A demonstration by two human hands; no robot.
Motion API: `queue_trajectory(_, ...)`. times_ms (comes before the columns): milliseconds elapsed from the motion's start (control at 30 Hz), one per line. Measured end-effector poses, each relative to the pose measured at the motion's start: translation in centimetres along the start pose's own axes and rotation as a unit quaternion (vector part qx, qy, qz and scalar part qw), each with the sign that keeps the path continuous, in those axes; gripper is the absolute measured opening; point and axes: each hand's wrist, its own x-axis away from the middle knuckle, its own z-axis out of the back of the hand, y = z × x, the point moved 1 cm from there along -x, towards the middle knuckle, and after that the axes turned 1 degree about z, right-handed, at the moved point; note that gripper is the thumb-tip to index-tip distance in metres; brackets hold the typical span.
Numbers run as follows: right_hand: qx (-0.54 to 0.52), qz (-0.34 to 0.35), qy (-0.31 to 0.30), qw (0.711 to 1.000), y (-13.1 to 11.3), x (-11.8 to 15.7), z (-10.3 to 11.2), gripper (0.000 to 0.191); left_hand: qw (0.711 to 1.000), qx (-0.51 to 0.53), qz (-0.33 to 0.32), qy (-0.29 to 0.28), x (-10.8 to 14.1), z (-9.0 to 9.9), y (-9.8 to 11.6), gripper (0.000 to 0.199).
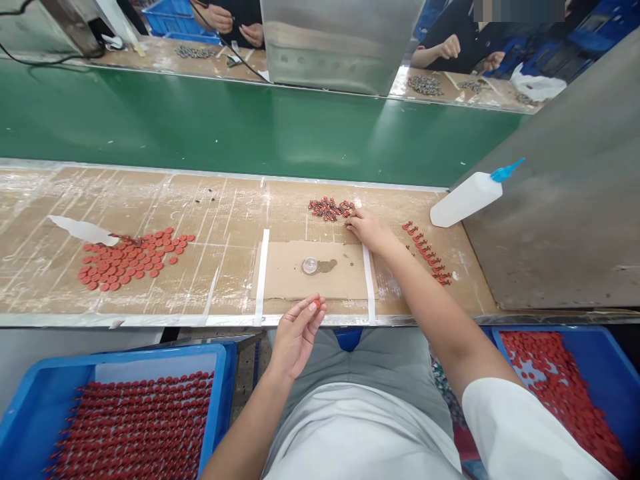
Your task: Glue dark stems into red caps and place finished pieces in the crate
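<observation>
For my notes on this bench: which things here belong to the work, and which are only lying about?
Work: left hand with small red piece; right hand at red-and-metal parts; cardboard.
Lying about: white paper scrap; white squeeze bottle.
</observation>
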Motion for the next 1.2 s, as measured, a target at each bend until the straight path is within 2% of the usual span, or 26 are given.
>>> queue_trajectory(233, 0.048, 0.003, -0.042, 0.998, -0.7, -0.5, 0.3, 0.031, 1.0, 0.005, 0.003, -0.004, 0.0, -0.1, 0.1, 0.027)
queue_trajectory(333, -0.007, -0.024, -0.026, 0.999, -1.0, -0.6, 0.4, 0.03, 1.0, 0.013, 0.001, -0.006, 0.1, 0.0, 0.1, 0.028)
queue_trajectory(433, -0.151, -0.061, 0.037, 0.986, -2.0, -0.1, 0.6, 0.025, 1.0, 0.027, -0.001, -0.006, 0.2, 0.1, 0.1, 0.029)
queue_trajectory(500, -0.304, -0.096, 0.109, 0.942, -3.5, 0.8, 0.6, 0.026, 0.999, 0.037, -0.001, -0.006, 0.2, 0.2, 0.1, 0.028)
queue_trajectory(567, -0.454, -0.132, 0.176, 0.864, -5.6, 2.0, 0.5, 0.032, 0.999, 0.043, -0.002, -0.005, 0.2, 0.4, 0.0, 0.028)
queue_trajectory(633, -0.546, -0.154, 0.206, 0.797, -7.8, 3.1, 0.2, 0.033, 0.999, 0.045, -0.004, -0.005, 0.1, 0.5, 0.0, 0.028)
queue_trajectory(667, -0.57, -0.159, 0.211, 0.778, -9.0, 3.5, 0.1, 0.032, 0.999, 0.044, -0.004, -0.008, 0.1, 0.6, 0.1, 0.029)
queue_trajectory(733, -0.584, -0.162, 0.218, 0.765, -10.8, 4.2, -0.3, 0.03, 0.999, 0.04, -0.003, -0.018, 0.1, 0.6, 0.1, 0.029)
queue_trajectory(833, -0.558, -0.15, 0.235, 0.782, -12.4, 4.6, -0.7, 0.026, 0.999, 0.035, -0.005, -0.025, 0.2, 0.6, 0.3, 0.028)
queue_trajectory(900, -0.509, -0.13, 0.25, 0.813, -12.8, 4.7, -0.8, 0.022, 0.999, 0.037, -0.01, -0.024, 0.1, 0.7, 0.4, 0.028)
queue_trajectory(1033, -0.388, -0.069, 0.267, 0.88, -12.6, 4.8, -0.8, 0.017, 0.999, 0.047, -0.012, -0.02, 0.0, 0.9, 0.5, 0.025)
queue_trajectory(1200, -0.315, -0.041, 0.24, 0.918, -12.1, 4.8, -1.5, 0.019, 0.998, 0.059, -0.015, -0.019, -0.3, 0.8, 0.6, 0.025)
